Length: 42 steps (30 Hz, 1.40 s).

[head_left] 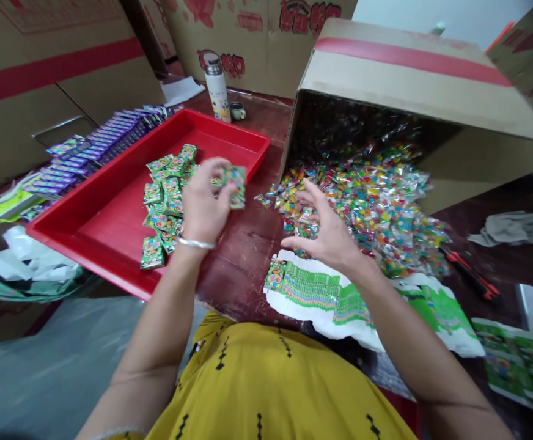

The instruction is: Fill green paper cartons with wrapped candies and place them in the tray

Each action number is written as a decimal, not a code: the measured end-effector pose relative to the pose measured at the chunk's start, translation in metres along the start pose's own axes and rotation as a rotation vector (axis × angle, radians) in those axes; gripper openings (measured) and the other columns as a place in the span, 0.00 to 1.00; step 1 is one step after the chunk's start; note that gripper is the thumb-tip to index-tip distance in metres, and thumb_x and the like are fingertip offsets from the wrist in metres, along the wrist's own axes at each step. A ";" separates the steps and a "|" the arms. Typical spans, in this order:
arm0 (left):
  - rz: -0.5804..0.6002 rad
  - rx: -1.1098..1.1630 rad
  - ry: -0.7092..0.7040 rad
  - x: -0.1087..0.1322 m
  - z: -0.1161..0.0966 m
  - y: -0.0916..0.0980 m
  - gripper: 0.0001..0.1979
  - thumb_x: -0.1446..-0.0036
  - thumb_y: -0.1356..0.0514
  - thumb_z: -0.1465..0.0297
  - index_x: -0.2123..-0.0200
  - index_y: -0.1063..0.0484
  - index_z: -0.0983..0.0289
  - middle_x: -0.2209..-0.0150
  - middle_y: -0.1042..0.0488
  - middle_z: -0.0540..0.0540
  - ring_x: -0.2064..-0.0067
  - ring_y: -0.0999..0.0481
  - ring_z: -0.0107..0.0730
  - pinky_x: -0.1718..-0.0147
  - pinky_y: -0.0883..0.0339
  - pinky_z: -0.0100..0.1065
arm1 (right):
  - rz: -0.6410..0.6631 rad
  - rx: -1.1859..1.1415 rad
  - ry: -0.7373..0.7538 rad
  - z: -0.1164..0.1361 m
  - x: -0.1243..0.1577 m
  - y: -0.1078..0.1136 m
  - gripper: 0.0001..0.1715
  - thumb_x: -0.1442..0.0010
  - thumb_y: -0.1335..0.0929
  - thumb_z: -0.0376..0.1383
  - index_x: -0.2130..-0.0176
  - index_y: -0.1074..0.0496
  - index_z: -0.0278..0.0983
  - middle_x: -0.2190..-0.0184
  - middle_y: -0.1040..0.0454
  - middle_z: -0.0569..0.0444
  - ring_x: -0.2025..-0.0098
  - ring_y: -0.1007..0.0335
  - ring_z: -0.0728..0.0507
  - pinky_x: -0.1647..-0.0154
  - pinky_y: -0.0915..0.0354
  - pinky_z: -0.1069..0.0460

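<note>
My left hand [209, 198] is closed on a small green printed box [236, 186], held above the right part of a red tray [87, 223]. Inside that tray lies a loose heap of similar small green boxes [163, 195]. With fingers spread and nothing visible in them, my right hand [324, 229] hovers at the near edge of a pile of clear packets of colourful candy [362, 195]. Below it, a fanned row of flat green cartons [310, 287] rests on white paper, partly hidden by my right forearm.
The candy spills from a big cardboard box [408, 67] lying on its side. Purple boxes [106, 143] line the tray's far left side. A bottle [217, 91] and a small cup [238, 110] stand behind. Red-handled cutters [470, 275] and a grey cloth [514, 228] lie at right.
</note>
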<state>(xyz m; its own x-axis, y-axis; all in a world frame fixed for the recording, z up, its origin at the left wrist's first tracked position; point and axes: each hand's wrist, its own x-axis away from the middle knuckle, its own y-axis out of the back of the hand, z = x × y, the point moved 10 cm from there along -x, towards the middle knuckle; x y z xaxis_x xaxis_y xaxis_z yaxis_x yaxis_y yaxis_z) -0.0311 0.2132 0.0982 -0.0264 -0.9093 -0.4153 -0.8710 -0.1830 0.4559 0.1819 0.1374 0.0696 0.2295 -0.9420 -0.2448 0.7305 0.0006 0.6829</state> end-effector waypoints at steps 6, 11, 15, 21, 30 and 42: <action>0.046 -0.241 -0.203 0.021 -0.003 0.002 0.49 0.53 0.29 0.63 0.33 0.51 0.61 0.32 0.48 0.65 0.30 0.52 0.58 0.33 0.58 0.56 | 0.315 0.315 -0.162 -0.044 0.027 -0.052 0.15 0.37 0.32 0.43 0.53 0.24 0.39 0.54 0.26 0.46 0.55 0.27 0.38 0.54 0.32 0.45; 0.553 -0.181 -0.048 0.154 0.027 -0.094 0.57 0.60 0.27 0.57 0.31 0.52 0.60 0.32 0.48 0.69 0.29 0.55 0.63 0.35 0.54 0.60 | 0.348 0.464 -0.183 -0.060 0.040 -0.080 0.13 0.39 0.30 0.43 0.59 0.21 0.38 0.56 0.27 0.45 0.51 0.30 0.35 0.55 0.33 0.44; 0.522 -0.193 0.020 0.183 0.040 -0.103 0.55 0.57 0.27 0.61 0.31 0.54 0.61 0.32 0.48 0.68 0.29 0.57 0.59 0.34 0.56 0.59 | 0.215 0.365 -0.075 -0.044 0.037 -0.075 0.07 0.38 0.30 0.38 0.60 0.22 0.40 0.56 0.26 0.48 0.51 0.31 0.37 0.52 0.34 0.44; 0.490 0.206 0.237 0.162 0.034 -0.082 0.25 0.49 0.32 0.61 0.50 0.32 0.63 0.47 0.27 0.62 0.43 0.29 0.49 0.45 0.35 0.47 | 0.036 -0.323 -0.238 -0.042 0.042 -0.044 0.06 0.36 0.32 0.38 0.64 0.26 0.38 0.68 0.24 0.54 0.67 0.25 0.45 0.64 0.30 0.49; 0.827 1.275 0.734 0.175 -0.004 -0.112 0.21 0.46 0.32 0.63 0.51 0.30 0.64 0.55 0.24 0.61 0.57 0.21 0.39 0.55 0.31 0.38 | -0.081 -0.445 -0.209 -0.011 0.045 -0.009 0.07 0.38 0.31 0.38 0.59 0.24 0.40 0.60 0.25 0.51 0.65 0.26 0.46 0.66 0.30 0.50; 0.877 1.181 0.721 0.178 -0.009 -0.122 0.28 0.55 0.27 0.67 0.49 0.24 0.63 0.54 0.22 0.57 0.53 0.24 0.38 0.53 0.35 0.33 | 0.285 -0.366 -0.249 -0.003 0.068 -0.040 0.12 0.42 0.28 0.39 0.60 0.32 0.40 0.79 0.37 0.64 0.77 0.41 0.51 0.76 0.45 0.55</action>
<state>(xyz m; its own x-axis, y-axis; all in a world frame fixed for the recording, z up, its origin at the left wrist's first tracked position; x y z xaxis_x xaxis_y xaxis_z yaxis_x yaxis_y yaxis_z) 0.0753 0.0701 -0.0242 -0.7594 -0.6132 0.2172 -0.5929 0.5150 -0.6190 0.1707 0.0746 0.0235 0.3245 -0.9387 0.1168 0.8485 0.3434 0.4027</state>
